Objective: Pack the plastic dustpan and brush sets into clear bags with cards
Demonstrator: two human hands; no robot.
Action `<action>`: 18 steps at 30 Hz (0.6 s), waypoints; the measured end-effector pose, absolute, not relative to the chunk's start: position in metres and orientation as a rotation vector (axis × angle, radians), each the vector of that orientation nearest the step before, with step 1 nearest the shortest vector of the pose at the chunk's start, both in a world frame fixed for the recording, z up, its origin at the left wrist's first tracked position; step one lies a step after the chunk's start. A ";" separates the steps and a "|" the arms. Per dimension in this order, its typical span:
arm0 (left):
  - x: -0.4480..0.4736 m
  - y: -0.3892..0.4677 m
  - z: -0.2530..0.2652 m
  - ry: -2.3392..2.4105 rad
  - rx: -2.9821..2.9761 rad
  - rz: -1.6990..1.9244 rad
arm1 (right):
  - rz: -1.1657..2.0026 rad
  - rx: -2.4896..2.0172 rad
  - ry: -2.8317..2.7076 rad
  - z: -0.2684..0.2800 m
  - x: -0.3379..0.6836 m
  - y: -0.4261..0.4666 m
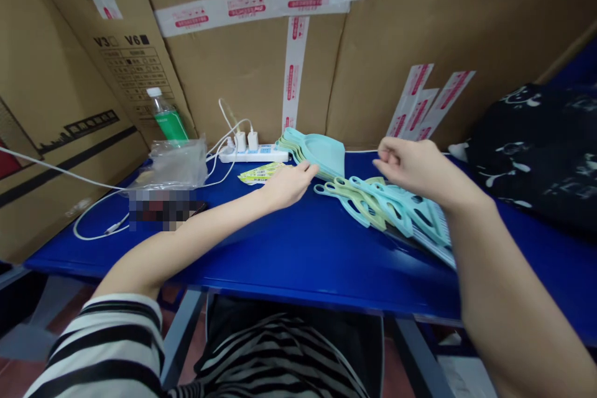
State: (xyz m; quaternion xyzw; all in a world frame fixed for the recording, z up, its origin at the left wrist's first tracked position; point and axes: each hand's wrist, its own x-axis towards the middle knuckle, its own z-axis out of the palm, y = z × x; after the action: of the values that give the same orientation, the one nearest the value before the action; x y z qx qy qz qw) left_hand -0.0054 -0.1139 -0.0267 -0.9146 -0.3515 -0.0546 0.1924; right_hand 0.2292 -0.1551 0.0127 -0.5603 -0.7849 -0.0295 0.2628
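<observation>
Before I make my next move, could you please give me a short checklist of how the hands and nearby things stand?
1. Left hand free of any object: cannot tell; its fingers are bent, near the dustpans.
2. Right hand clear of the pile of blue and green handled pieces: cannot tell; it overlaps them in view.
3. Dustpans stacked together: ok.
4. Handled pieces lying apart: not ok; they overlap one another.
5. Bottle capped: ok, white cap on.
</observation>
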 end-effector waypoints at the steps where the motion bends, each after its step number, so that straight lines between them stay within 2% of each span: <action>1: 0.003 -0.110 -0.025 -0.969 -2.539 -0.185 | -0.018 -1.538 -2.137 0.011 0.232 -0.153; 9: 0.036 -0.073 -0.017 -0.700 -2.493 -0.023 | 0.055 -1.704 -2.252 0.008 0.245 -0.145; 15: 0.042 -0.067 -0.010 -0.628 -2.487 -0.035 | 0.246 -1.803 -2.352 0.005 0.251 -0.143; 18: 0.044 -0.068 -0.008 -0.576 -2.460 -0.040 | 0.245 -1.803 -2.394 0.003 0.254 -0.143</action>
State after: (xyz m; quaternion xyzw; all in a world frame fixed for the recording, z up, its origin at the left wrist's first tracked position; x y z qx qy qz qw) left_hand 0.0435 -0.0679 -0.0084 -0.9279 -0.2171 -0.0152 0.3028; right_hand 0.2538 -0.1427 0.0035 -0.5983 -0.7943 0.0811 0.0673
